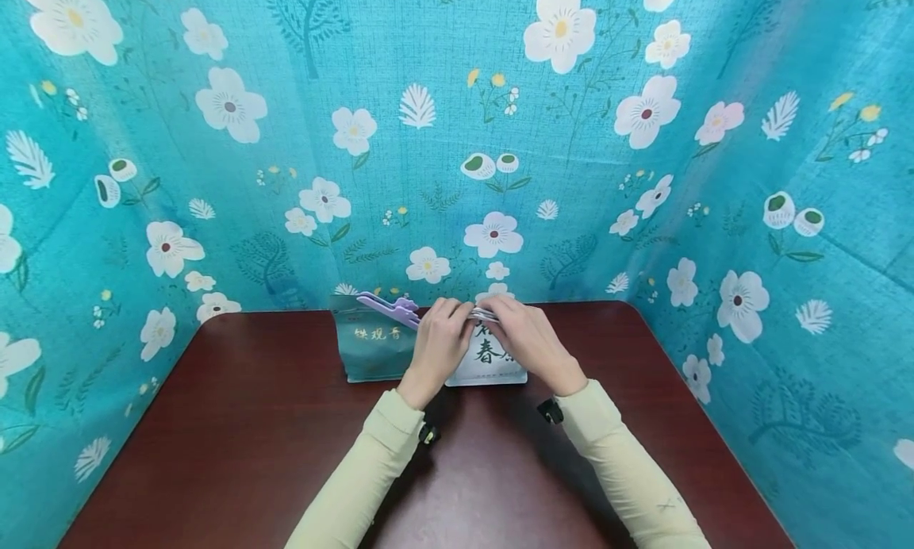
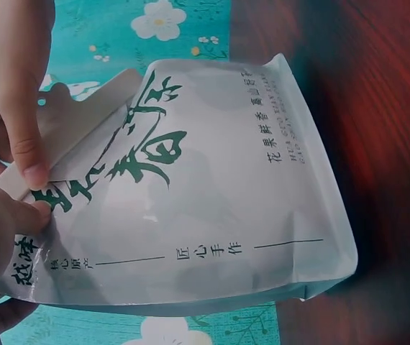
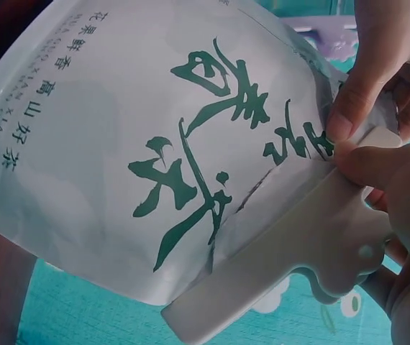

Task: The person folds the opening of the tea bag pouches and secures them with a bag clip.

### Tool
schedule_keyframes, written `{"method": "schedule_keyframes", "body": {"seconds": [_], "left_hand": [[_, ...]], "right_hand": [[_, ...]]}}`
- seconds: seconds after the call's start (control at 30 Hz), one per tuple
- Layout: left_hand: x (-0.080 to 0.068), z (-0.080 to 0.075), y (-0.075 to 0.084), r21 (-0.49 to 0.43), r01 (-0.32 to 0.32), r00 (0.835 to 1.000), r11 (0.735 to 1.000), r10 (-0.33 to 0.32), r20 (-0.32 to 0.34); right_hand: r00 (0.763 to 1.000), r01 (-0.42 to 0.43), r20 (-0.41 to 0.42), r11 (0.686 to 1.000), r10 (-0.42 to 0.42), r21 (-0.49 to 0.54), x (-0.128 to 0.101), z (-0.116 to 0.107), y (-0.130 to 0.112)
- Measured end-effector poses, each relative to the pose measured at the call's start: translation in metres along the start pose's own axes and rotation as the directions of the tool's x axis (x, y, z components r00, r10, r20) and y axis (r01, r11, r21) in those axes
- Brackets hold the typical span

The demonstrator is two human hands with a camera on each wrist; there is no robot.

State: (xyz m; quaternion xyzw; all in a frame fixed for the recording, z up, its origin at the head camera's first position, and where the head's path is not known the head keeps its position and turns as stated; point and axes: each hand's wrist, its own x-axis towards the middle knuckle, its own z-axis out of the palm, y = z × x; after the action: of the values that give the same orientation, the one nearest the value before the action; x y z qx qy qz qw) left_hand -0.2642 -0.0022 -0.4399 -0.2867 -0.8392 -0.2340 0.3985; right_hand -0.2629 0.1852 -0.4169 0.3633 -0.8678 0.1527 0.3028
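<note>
Standing upright at the back of the dark red table (image 1: 236, 422), just before the flowered teal cloth (image 1: 214, 176), a teal pouch (image 1: 371, 343) is seen furthest left, its top clamped by a purple clip (image 1: 389, 307) that lies tilted across it. Just beside it, to the right and partly overlapping it in the head view, a white pouch (image 1: 493, 362) printed with green characters is held upright by both hands near the table's back edge. The left hand (image 1: 439, 343) is curled on the pouch's top, thumb and fingers pinching the folded upper edge — the wrist view shows the thumb (image 2: 25, 144) pressed on the white strip there. A white clip (image 3: 298, 251) is set across the pouch's top, and the right hand (image 1: 524, 339) is closed on it, its fingertips (image 3: 345, 118) pressed against the bag where the clip meets it. Both forearms are covered by pale yellow sleeves (image 1: 371, 470) — each with a small black wrist device.
</note>
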Motion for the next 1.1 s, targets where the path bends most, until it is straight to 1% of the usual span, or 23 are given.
{"method": "schedule_keyframes", "body": {"seconds": [0.17, 0.33, 0.5, 0.67, 0.87, 1.0, 1.1], "left_hand": [[0.002, 0.011, -0.003, 0.015, -0.015, 1.0, 1.0, 0.015, 0.003], [-0.004, 0.02, -0.008, 0.022, -0.018, 1.0, 1.0, 0.017, 0.006], [-0.008, 0.025, -0.01, 0.031, -0.013, 1.0, 0.999, 0.013, -0.001], [-0.011, 0.025, -0.01, 0.041, -0.009, 1.0, 0.999, 0.009, -0.002], [-0.011, 0.023, -0.012, 0.055, -0.015, 1.0, 0.998, 0.014, 0.021], [-0.006, 0.017, -0.014, 0.019, -0.038, 0.998, 0.999, 0.037, 0.044], [-0.001, 0.012, -0.016, -0.009, -0.045, 0.996, 0.999, 0.046, 0.082]], "right_hand": [[1.0, -0.014, -0.02, 1.0, 0.015, 0.003, -0.002, 0.006, 0.008], [1.0, -0.029, -0.007, 0.999, 0.029, 0.014, -0.006, 0.013, 0.011], [0.998, -0.067, 0.004, 0.997, 0.067, 0.048, -0.007, 0.018, 0.012], [0.997, -0.078, 0.015, 0.996, 0.077, 0.053, -0.009, 0.021, 0.011], [0.998, -0.058, 0.004, 0.997, 0.057, 0.06, -0.008, 0.023, 0.012], [0.999, -0.04, 0.0, 0.996, 0.04, 0.084, -0.005, 0.021, 0.015], [0.999, -0.046, 0.014, 0.994, 0.044, 0.1, -0.004, 0.02, 0.019]]}}
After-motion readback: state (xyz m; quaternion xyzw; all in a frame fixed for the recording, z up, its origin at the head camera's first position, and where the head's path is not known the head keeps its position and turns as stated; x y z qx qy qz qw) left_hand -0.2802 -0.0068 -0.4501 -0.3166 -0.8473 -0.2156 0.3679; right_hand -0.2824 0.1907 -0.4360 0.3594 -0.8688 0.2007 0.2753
